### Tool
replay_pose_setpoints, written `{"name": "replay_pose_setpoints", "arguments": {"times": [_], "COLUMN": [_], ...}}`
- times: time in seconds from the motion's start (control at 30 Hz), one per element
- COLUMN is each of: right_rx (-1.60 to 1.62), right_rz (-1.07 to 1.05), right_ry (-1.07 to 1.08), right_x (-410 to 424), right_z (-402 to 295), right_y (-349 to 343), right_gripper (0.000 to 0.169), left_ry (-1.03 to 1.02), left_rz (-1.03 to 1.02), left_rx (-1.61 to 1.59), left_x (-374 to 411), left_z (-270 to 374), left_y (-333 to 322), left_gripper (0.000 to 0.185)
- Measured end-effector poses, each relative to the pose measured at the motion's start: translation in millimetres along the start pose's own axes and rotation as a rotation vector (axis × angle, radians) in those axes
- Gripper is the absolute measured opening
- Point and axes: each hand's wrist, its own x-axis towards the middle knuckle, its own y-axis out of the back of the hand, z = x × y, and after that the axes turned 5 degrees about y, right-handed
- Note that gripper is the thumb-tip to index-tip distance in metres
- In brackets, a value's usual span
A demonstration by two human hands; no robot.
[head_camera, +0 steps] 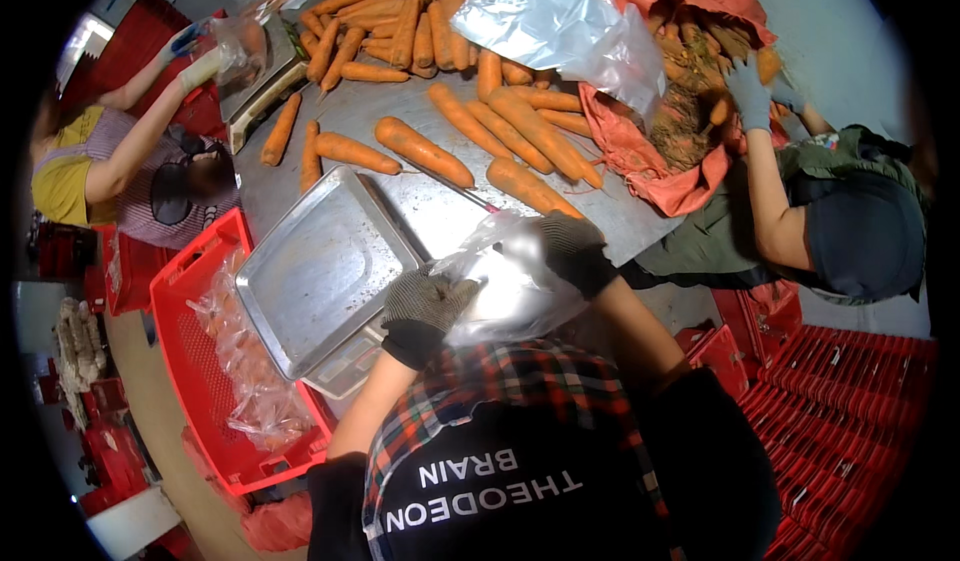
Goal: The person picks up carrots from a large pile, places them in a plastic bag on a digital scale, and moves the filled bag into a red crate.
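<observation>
A clear plastic bag (517, 295) is stretched between my two hands in front of my body, bright with glare. On its left side my left hand (424, 302), in a grey-and-black work glove, pinches the film. My right hand (576, 250), gloved the same way, grips the far right part; its fingertips are partly hidden. No carrot can be made out inside the bag. Just beyond my right hand lies a large carrot (529, 186) on the metal table (442, 220). The metal pan of a weighing scale (322, 268) is left of my left hand.
A red crate (199, 381) with bagged carrots (259, 366) stands left. Carrots (405, 28) are heaped at the back, beside plastic bags (532, 17). A co-worker's gloved hand (750, 92) reaches into an orange sack (675, 186); another person works at a second scale (262, 85).
</observation>
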Motion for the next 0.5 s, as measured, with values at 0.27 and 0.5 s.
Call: {"name": "replay_pose_setpoints", "arguments": {"times": [0.27, 0.5], "right_rx": [0.734, 0.633], "right_rz": [-0.654, -0.539], "right_ry": [0.282, 0.177], "right_x": [-49.4, -45.5], "right_z": [54.3, 61.8], "right_y": [7.4, 15.9], "right_gripper": [0.026, 0.026], "left_ry": [0.211, 0.003], "left_rz": [0.331, 0.51], "left_rx": [0.433, 0.07], "left_x": [-24.2, -39.9], "left_z": [-46.6, -60.8], "left_y": [12.7, 10.7], "left_gripper": [0.018, 0.038]}}
